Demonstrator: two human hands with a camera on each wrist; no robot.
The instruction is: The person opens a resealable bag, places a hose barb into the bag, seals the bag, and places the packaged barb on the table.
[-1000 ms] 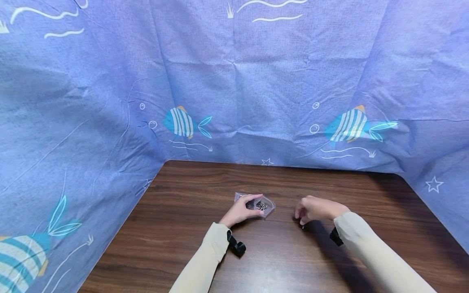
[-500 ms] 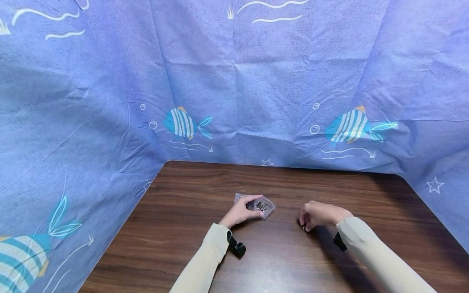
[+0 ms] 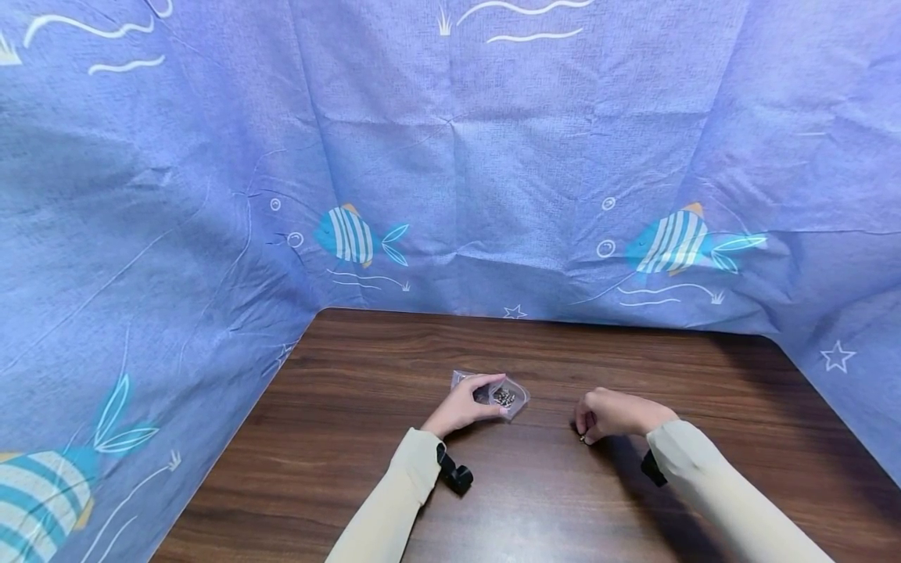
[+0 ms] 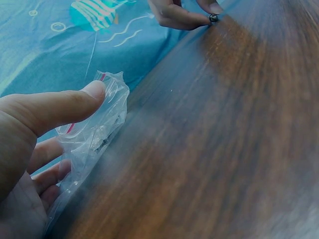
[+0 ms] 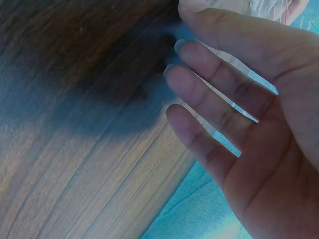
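Observation:
My left hand (image 3: 461, 405) holds a clear zip-lock bag (image 4: 97, 130) with its mouth spread between thumb and fingers. A thin red strip runs along the bag's mouth in the left wrist view. Inside lies a heap of small shiny metal pieces (image 3: 503, 397). To the right, my right hand (image 3: 615, 412) is low over the table, thumb and index finger pinching one small dark metal piece (image 4: 214, 18). Its other fingers (image 5: 199, 94) are loosely bent in the right wrist view, where the pinched piece is hidden.
The brown wood-grain table (image 3: 380, 352) has blue fish-print cloth (image 3: 521, 172) hanging behind it and at its sides. A black wrist camera mount (image 3: 454, 473) sits below the left hand. Both forearms come in from the front edge.
My right hand has moved slightly right and down toward the table, then stayed almost still over the last half second. The left hand and bag have not moved.

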